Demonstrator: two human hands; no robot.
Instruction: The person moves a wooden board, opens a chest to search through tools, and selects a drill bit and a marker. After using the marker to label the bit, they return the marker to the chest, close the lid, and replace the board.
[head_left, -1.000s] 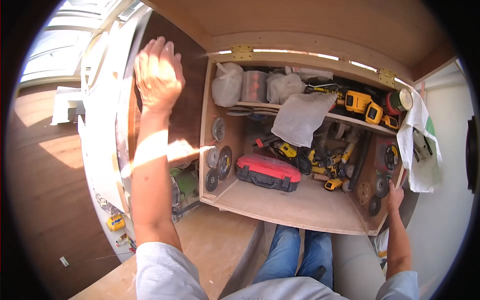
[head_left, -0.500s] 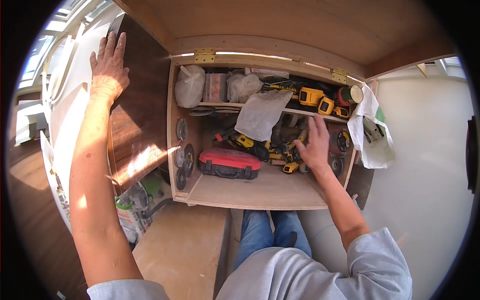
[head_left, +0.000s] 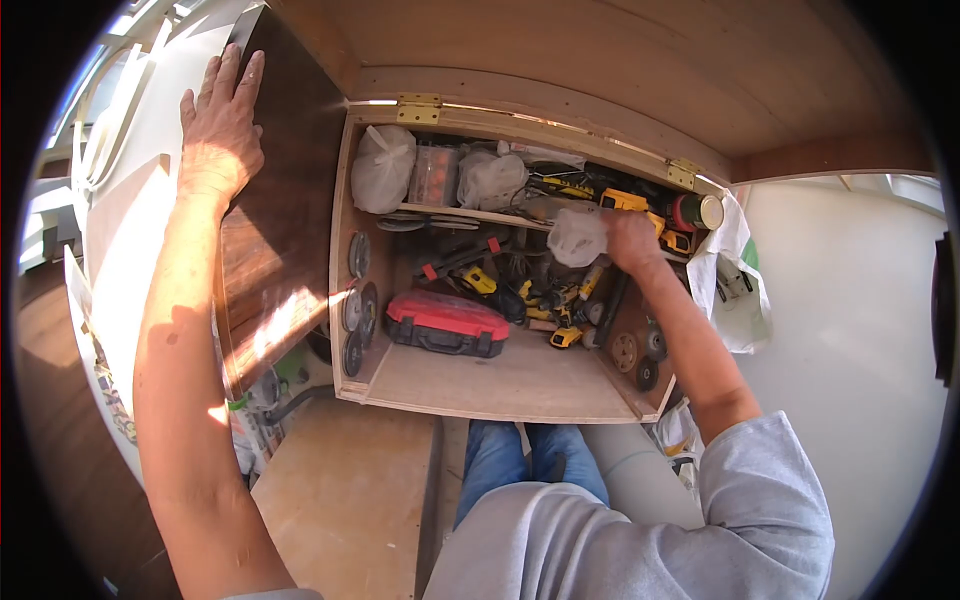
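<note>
My left hand (head_left: 220, 135) lies with fingers stretched on the edge of a dark wood panel (head_left: 285, 150) beside the box. On the right, my right hand (head_left: 632, 240) reaches to the upper shelf (head_left: 490, 214) of an open wooden tool box (head_left: 480, 395). Its fingers are curled and partly hidden, closed on a crumpled clear plastic bag (head_left: 578, 238) that bulges out at their left. Just above the hand is a yellow tool battery (head_left: 622, 200). Below the bag, a yellow-and-black drill (head_left: 567, 333) lies among other tools.
A red and black case (head_left: 448, 318) sits on the box floor. Grinding discs (head_left: 358, 255) hang on the side walls. Tied plastic bags (head_left: 384, 170) stand on the shelf. The raised lid (head_left: 600, 50) overhangs the box, and a can (head_left: 708, 211) stands at the shelf's right end.
My right hand has moved up to the shelf and closed on the plastic bag, which hung flat over the edge and is now bunched. My left hand stays on the panel.
</note>
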